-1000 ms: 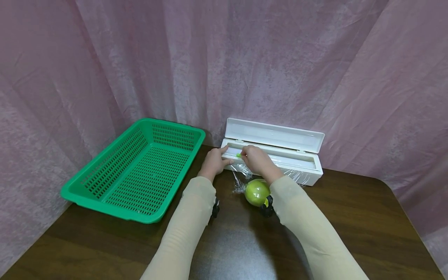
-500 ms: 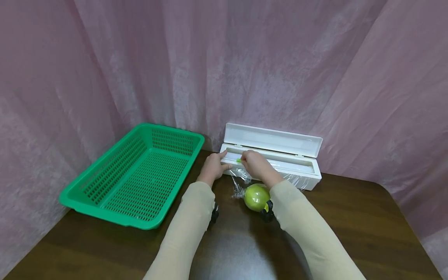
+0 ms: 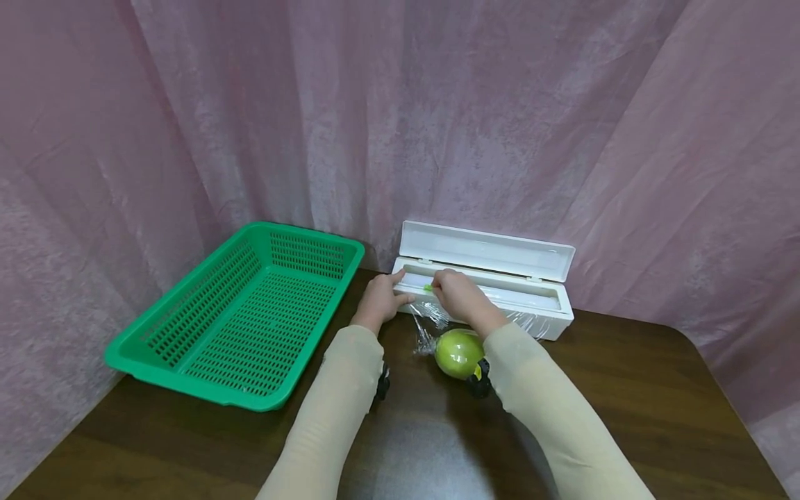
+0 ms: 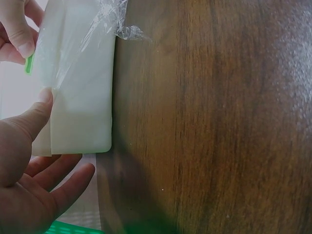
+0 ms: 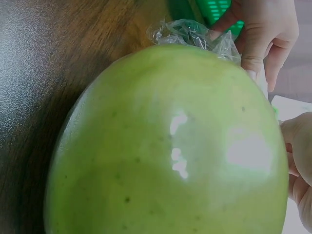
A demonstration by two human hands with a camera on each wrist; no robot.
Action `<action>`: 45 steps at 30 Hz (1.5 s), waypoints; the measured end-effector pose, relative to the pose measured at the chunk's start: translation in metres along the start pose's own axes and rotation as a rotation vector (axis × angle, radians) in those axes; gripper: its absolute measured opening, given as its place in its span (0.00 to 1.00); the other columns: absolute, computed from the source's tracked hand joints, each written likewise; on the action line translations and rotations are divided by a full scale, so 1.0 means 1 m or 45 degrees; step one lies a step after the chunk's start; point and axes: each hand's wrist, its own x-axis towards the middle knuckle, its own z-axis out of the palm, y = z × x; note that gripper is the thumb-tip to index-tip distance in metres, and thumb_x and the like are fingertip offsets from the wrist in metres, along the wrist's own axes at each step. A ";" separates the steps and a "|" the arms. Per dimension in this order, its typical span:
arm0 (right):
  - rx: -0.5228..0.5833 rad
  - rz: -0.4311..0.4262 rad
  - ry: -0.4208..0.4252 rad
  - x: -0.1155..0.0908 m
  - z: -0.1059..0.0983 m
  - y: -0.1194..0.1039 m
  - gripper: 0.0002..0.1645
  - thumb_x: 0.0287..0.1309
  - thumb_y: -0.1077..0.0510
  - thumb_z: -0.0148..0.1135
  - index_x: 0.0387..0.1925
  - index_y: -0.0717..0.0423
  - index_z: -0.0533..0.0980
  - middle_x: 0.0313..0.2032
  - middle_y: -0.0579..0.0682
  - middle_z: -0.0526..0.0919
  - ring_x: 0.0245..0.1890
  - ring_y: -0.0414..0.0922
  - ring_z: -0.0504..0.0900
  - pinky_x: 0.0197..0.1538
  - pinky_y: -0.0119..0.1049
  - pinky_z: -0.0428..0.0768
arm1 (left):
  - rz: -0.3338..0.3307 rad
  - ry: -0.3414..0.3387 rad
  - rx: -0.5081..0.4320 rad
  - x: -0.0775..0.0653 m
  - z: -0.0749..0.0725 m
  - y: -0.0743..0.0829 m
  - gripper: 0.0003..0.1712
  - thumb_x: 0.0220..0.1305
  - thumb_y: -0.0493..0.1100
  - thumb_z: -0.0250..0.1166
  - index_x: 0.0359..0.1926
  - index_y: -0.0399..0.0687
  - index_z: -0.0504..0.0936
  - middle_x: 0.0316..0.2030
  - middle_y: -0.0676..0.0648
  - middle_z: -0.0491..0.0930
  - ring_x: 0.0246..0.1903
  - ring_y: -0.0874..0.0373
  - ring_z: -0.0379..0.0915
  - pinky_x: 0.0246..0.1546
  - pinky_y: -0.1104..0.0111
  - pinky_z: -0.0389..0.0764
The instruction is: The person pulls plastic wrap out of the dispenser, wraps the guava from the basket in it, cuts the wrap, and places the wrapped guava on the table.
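Observation:
A white cling film box (image 3: pixel 542 323) stands at the back with its lid (image 3: pixel 487 251) raised and a roll inside. My left hand (image 3: pixel 378 300) grips the box's left end; in the left wrist view the thumb presses the front edge and other fingers lie by the end. My right hand (image 3: pixel 462 295) pinches a small green slide cutter (image 4: pixel 29 64) on the box's front rim. Clear cling film (image 4: pixel 127 31) hangs over the front, bunched at its end. A round, speckled green fruit (image 3: pixel 456 354), apple-like, sits on the table below my right wrist, with shiny film over it.
A green plastic basket (image 3: pixel 219 399) with slotted sides stands to the left. The brown wooden table (image 3: pixel 631 403) runs to a rounded corner at the right. A pink curtain (image 3: pixel 350 104) hangs behind everything.
The head view has tilted up slightly, so things sit lower in it. The cutter and my right hand have shifted very slightly right along the box. My left hand keeps its grip.

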 end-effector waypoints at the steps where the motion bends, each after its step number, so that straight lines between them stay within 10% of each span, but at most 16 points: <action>1: -0.005 0.005 -0.003 0.000 0.000 0.000 0.11 0.63 0.62 0.55 0.44 0.63 0.77 0.42 0.57 0.81 0.45 0.52 0.80 0.52 0.43 0.79 | -0.005 -0.011 -0.010 0.000 0.000 0.000 0.39 0.56 0.52 0.68 0.68 0.61 0.63 0.67 0.48 0.65 0.67 0.52 0.60 0.63 0.59 0.68; 45: -0.077 0.004 -0.011 -0.004 -0.003 0.003 0.07 0.64 0.60 0.55 0.38 0.58 0.77 0.36 0.52 0.80 0.36 0.47 0.78 0.43 0.40 0.80 | -0.024 -0.029 -0.035 -0.002 -0.002 0.001 0.39 0.57 0.52 0.67 0.69 0.62 0.62 0.68 0.48 0.63 0.68 0.51 0.58 0.63 0.58 0.67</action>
